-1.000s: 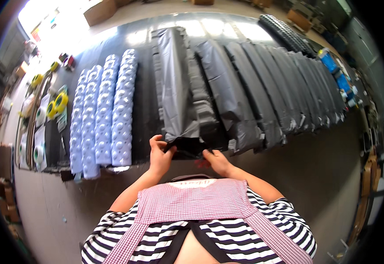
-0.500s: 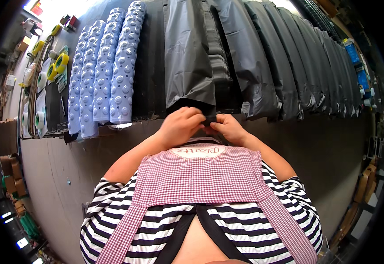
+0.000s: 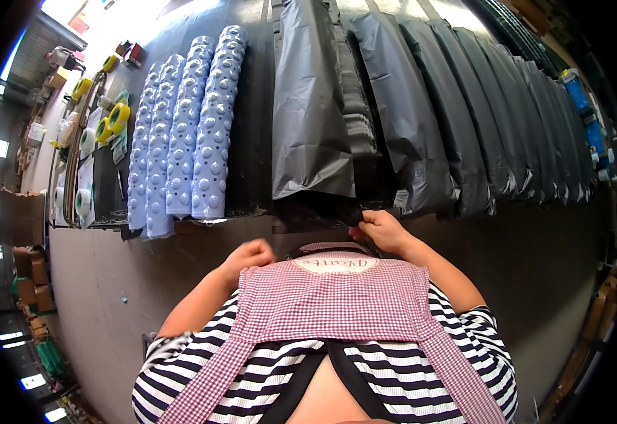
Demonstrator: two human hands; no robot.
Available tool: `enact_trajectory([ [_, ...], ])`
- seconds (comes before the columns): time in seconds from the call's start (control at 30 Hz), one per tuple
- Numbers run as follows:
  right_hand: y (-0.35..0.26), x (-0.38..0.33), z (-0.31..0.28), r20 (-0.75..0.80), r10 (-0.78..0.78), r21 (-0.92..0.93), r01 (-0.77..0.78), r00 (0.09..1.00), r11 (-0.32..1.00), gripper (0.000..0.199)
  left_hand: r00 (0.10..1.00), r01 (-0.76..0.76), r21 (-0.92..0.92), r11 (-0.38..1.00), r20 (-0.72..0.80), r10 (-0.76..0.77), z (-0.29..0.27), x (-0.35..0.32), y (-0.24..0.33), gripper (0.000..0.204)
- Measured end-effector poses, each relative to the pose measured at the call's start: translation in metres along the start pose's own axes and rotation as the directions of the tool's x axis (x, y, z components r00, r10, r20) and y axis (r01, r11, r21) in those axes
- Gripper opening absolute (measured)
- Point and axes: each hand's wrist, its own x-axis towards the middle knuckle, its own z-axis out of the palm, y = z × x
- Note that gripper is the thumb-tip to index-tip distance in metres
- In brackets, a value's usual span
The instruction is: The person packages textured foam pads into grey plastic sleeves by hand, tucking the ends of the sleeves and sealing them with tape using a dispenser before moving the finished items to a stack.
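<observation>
A grey plastic mailing bag [image 3: 312,134] lies lengthwise on the table in front of me, its mouth end at the near edge. At that end hangs a dark flap [image 3: 322,210]. My right hand [image 3: 384,231] pinches the flap's right corner between thumb and fingers. Away from the bag, close to my apron, my left hand [image 3: 250,257] is curled closed and slightly blurred; whatever it holds, if anything, is hidden. Just right of the bag sits a stack of flat grey bags [image 3: 361,131].
Several bumpy, translucent blue rolls [image 3: 209,134] lie to the left. Filled grey bags [image 3: 478,120] line the table's right side. Yellow tape rolls [image 3: 116,119] and a pen [image 3: 120,184] are at far left. Blue packages [image 3: 575,92] stand at far right.
My left hand has left the bag's mouth and moved left and toward my body. My right hand keeps its pinch on the flap. The whole view has shifted slightly.
</observation>
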Motion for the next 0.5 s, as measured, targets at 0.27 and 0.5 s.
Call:
enact_trajectory([
  [0.27,-0.046,0.033,-0.003,-0.189,-0.836,-0.878,0.293,0.515,0.378,0.035,0.744,-0.005,0.999,0.032,-0.018,0.668,-0.011,-0.018,0.025,0.042],
  [0.5,-0.082,0.076,-0.028,0.391,-0.804,-0.886,0.419,0.448,-0.197,0.017,0.443,-0.294,0.755,-0.587,0.651,0.616,-0.002,0.106,0.164,0.019],
])
